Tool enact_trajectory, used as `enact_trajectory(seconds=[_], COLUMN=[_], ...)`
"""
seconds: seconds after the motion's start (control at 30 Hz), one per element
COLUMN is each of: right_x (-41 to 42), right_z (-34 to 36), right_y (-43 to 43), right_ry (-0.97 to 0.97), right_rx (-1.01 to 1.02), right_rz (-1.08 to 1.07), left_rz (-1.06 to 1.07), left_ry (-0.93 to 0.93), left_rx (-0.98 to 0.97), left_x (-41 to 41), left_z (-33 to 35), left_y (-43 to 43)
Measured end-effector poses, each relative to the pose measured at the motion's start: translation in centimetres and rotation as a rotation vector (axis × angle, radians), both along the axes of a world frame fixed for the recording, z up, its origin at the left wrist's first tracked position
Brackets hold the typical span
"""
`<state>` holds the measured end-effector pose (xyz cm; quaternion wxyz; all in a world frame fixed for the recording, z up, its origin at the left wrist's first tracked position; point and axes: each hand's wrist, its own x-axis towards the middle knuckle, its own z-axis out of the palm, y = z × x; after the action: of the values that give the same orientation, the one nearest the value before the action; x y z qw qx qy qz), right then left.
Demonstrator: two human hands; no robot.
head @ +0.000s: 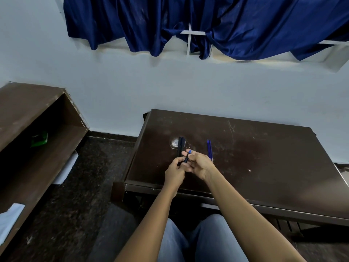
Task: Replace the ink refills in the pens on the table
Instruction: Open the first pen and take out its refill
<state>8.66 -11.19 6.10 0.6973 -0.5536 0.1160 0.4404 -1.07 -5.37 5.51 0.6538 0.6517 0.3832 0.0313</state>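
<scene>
We pinch a black pen (186, 158) between left hand (174, 172) and right hand (200, 165); blue refills (209, 149) lie just right, pointing away

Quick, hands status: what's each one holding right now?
Left hand: grips the black pen at its lower end.
Right hand: pinches the same pen near its blue end.

Black pens (181, 143) lie together; blue refills (209, 149) near them.

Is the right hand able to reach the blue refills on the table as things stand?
Probably yes: the blue refills lie in the open just beside the right hand, but it is busy holding a pen.
</scene>
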Motion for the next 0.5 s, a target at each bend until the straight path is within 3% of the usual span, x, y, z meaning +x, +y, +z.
enact_trajectory(seconds=[0.17, 0.33, 0.5], right_x=[1.4, 2.6, 4.0], right_z=[0.0, -0.3, -1.6], right_y=[1.3, 2.0, 2.4], right_ry=[0.061, -0.047, -0.009], right_rx=[0.043, -0.084, -0.068], right_rz=[0.049, 0.169, 0.074], left_rz=[0.045, 0.058, 0.063], left_ry=[-0.012, 0.009, 0.024], left_rx=[-0.033, 0.001, -0.001], left_x=[1.0, 2.1, 2.8], left_z=[-0.3, -1.4, -2.7], left_y=[0.9, 1.6, 2.0])
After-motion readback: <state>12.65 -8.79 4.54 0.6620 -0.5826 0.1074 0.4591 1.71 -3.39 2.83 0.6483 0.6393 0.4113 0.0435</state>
